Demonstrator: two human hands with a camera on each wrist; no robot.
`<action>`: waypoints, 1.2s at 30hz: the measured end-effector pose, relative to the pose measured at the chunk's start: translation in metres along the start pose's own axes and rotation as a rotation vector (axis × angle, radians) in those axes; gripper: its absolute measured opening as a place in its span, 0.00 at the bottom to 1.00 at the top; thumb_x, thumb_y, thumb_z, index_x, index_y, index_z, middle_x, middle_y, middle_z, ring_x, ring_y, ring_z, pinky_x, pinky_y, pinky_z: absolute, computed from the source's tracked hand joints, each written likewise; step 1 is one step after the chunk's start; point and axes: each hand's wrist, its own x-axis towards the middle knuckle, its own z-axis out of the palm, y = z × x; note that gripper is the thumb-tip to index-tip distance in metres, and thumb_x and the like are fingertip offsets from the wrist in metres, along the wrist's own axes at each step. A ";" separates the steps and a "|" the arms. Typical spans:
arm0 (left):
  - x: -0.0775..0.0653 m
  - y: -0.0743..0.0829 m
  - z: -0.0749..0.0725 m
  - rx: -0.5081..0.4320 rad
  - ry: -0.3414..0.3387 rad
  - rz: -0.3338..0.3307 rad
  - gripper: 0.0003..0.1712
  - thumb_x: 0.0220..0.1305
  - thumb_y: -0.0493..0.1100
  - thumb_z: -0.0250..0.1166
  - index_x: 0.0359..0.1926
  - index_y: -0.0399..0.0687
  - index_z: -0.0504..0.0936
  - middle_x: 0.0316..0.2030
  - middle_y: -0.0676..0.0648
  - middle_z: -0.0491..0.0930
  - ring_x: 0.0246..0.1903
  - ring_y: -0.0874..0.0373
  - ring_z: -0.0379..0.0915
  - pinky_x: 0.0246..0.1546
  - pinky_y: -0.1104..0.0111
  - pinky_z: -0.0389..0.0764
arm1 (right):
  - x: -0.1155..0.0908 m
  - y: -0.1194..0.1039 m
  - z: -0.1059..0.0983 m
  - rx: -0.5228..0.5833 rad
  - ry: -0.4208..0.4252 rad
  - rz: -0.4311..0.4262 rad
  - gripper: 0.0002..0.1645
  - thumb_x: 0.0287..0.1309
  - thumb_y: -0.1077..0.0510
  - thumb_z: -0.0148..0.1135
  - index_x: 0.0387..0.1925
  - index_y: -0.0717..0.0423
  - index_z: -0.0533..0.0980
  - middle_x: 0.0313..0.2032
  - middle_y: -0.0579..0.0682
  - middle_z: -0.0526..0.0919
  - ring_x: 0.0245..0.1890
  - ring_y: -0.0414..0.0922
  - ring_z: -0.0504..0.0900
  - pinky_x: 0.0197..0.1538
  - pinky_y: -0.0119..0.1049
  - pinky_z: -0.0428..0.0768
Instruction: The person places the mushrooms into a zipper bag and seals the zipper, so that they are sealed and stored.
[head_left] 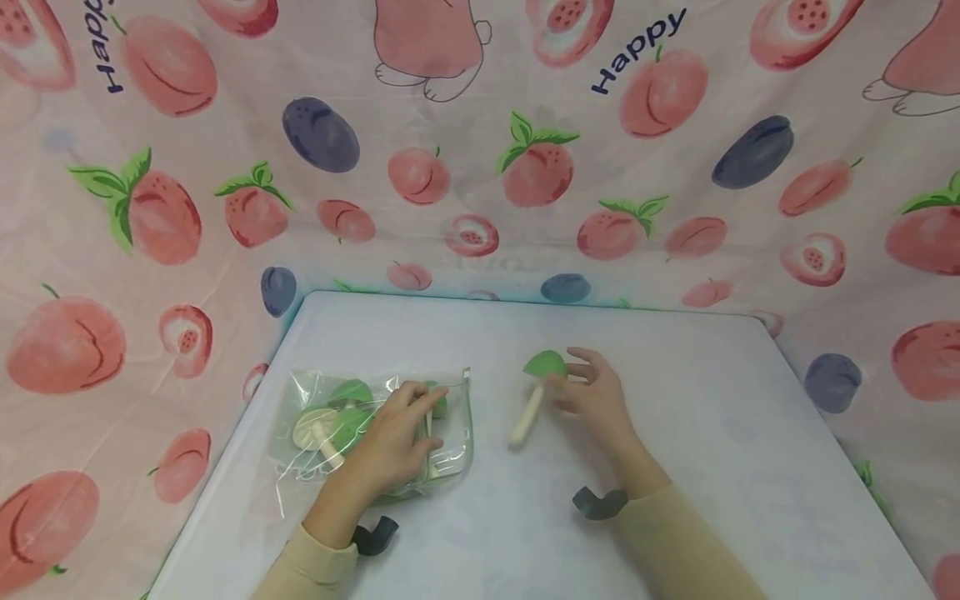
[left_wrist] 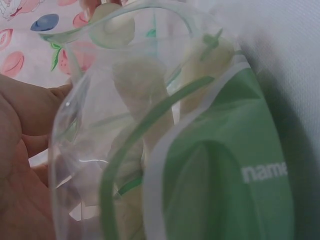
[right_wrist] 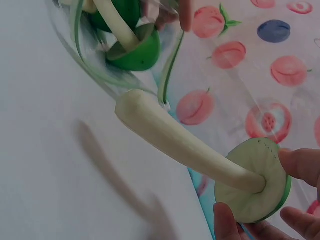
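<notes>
A mushroom (head_left: 529,414) with a green cap and a long pale stem is in my right hand (head_left: 596,396). The fingers pinch the cap's rim, and the stem slants down toward the bag; in the right wrist view the pale underside of the cap (right_wrist: 245,170) shows. My left hand (head_left: 393,437) lies over a clear zip bag (head_left: 288,450) and grips it near its mouth, which gapes to the right. Inside the bag are several similar mushrooms (head_left: 351,393), partly hidden by the hand. The left wrist view shows the bag's green printed panel (left_wrist: 225,165).
Both things are on or just above a white table (head_left: 697,417). Behind and beside it hangs a curtain (head_left: 465,108) printed with fruit. A dark strap piece (head_left: 600,502) is by the right wrist, another (head_left: 375,536) by the left.
</notes>
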 end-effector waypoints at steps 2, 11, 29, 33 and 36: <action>0.000 0.000 0.000 -0.003 -0.005 -0.004 0.43 0.61 0.38 0.81 0.76 0.49 0.75 0.64 0.46 0.74 0.63 0.48 0.74 0.65 0.51 0.80 | -0.002 0.000 0.007 0.007 -0.014 -0.005 0.43 0.68 0.55 0.74 0.78 0.52 0.66 0.68 0.67 0.79 0.54 0.51 0.89 0.49 0.42 0.92; 0.000 -0.002 0.001 -0.007 -0.003 -0.001 0.44 0.60 0.38 0.81 0.76 0.48 0.75 0.64 0.45 0.74 0.62 0.48 0.74 0.64 0.51 0.80 | -0.012 0.000 0.036 0.032 -0.067 -0.022 0.43 0.65 0.57 0.76 0.77 0.54 0.68 0.66 0.68 0.80 0.57 0.57 0.89 0.48 0.46 0.92; 0.000 -0.001 0.000 0.008 0.003 0.013 0.44 0.59 0.38 0.81 0.76 0.49 0.75 0.62 0.47 0.74 0.59 0.52 0.73 0.62 0.53 0.81 | -0.024 0.003 0.084 0.124 -0.030 -0.021 0.41 0.61 0.58 0.77 0.73 0.54 0.71 0.64 0.64 0.82 0.52 0.54 0.91 0.45 0.45 0.93; 0.000 -0.001 0.000 0.005 0.003 0.014 0.44 0.59 0.38 0.82 0.76 0.49 0.75 0.62 0.47 0.74 0.59 0.51 0.73 0.62 0.53 0.81 | -0.025 0.005 0.091 0.132 -0.029 -0.038 0.39 0.62 0.58 0.77 0.72 0.53 0.71 0.63 0.65 0.82 0.50 0.54 0.91 0.45 0.46 0.93; 0.000 0.000 -0.001 0.008 0.004 0.018 0.44 0.59 0.38 0.82 0.76 0.48 0.75 0.62 0.47 0.74 0.58 0.52 0.74 0.61 0.53 0.81 | -0.027 0.005 0.095 0.131 -0.031 -0.048 0.38 0.63 0.58 0.76 0.72 0.53 0.71 0.63 0.65 0.82 0.51 0.54 0.91 0.45 0.46 0.93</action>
